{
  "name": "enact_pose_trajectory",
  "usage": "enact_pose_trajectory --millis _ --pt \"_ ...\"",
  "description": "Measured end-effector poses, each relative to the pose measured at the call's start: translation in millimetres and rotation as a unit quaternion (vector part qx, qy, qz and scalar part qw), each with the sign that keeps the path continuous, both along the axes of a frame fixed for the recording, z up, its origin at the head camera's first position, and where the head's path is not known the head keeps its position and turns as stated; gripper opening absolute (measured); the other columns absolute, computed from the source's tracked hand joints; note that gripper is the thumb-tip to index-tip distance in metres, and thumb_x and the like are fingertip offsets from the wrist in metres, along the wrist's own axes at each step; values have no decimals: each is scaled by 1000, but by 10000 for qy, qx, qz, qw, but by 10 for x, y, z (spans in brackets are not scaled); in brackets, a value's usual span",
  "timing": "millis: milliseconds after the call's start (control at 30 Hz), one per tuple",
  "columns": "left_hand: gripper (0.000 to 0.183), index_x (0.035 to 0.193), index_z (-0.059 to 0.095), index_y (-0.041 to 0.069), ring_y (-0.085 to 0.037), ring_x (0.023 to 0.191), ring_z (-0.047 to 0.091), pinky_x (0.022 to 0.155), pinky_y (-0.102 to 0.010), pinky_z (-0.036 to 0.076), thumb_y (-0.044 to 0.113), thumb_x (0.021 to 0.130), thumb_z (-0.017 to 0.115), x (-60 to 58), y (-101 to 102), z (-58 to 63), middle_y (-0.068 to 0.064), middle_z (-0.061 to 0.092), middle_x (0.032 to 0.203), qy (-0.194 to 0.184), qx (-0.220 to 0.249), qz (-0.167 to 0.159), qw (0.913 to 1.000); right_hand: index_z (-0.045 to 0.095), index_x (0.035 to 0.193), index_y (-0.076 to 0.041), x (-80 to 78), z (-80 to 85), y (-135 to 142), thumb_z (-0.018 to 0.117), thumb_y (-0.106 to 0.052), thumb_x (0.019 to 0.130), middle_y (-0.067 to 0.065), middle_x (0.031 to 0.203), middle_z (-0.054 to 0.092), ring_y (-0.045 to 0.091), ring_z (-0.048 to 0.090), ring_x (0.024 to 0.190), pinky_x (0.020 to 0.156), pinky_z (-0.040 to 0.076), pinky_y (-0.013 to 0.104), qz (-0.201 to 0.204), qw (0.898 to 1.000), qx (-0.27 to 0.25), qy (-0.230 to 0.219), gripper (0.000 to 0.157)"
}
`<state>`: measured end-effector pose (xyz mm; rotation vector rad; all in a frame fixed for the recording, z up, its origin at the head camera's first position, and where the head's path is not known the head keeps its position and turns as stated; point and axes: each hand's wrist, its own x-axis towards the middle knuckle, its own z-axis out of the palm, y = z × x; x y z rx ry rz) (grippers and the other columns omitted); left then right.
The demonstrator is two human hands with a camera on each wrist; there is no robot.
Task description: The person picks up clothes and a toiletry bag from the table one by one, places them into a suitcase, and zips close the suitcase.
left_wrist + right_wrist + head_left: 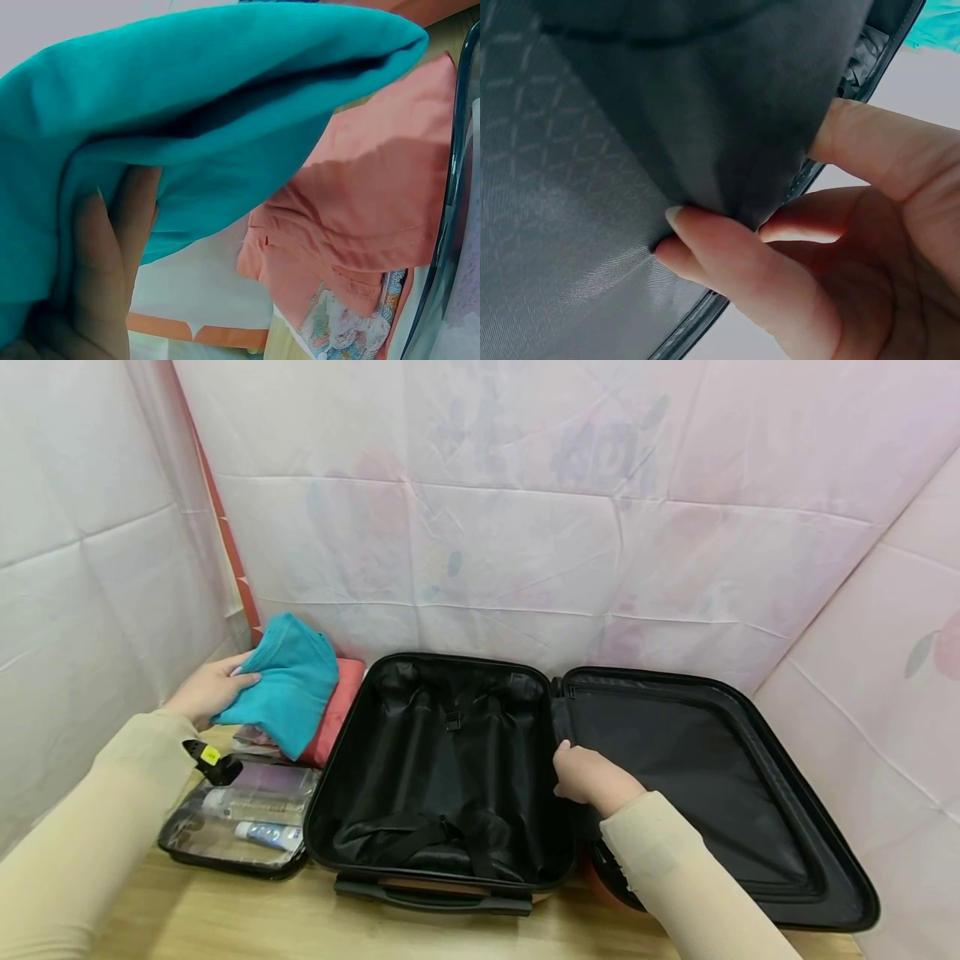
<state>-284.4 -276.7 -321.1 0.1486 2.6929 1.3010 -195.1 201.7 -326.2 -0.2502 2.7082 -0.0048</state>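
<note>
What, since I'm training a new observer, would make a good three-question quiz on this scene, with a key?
1. What does the left hand hold?
2. True or false: the right hand pinches dark fabric of the open suitcase.
3. Where does the blue-and-white tube lie?
A) In the suitcase
B) In the clear, black-rimmed case
C) On top of the cloth

Key:
1. A turquoise cloth.
2. True.
3. B.
</note>
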Motion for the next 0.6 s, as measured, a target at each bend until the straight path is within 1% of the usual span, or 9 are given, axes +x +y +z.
enact_pose_trajectory --millis 133,400,467,600 --pt "61 136 8 15 -39 118 21 88 -48 30 38 88 37 -6 -17 -3 -24 14 135 6 67 -43 10000 20 125 17 0 15 -11 58 -14 80 15 77 56 21 54 67 67 42 35 -2 10000 51 -25 66" --pt "61 137 8 17 -38 119 21 88 -47 30 38 88 38 -17 -25 3 -22 13 136 -9 83 -30 10000 21 125 17 -2 42 -22 58 -14 80 20 87 56 28 55 78 74 42 39 30 9999 110 -108 66" --pt "61 137 8 17 -38 120 20 89 -47 29 38 88 38 -14 -21 11 -22 12 136 -11 104 -32 9999 21 125 18 -3 42 -20 58 -14 80 22 92 55 30 55 81 75 42 39 49 9999 118 -87 66" --pt "61 137 8 16 -38 120 18 89 -48 28 38 88 38 -9 -12 25 -22 11 137 -10 83 -27 10000 21 125 17 -6 39 -16 58 -14 80 22 92 56 29 55 81 75 42 39 77 9999 120 -46 66"
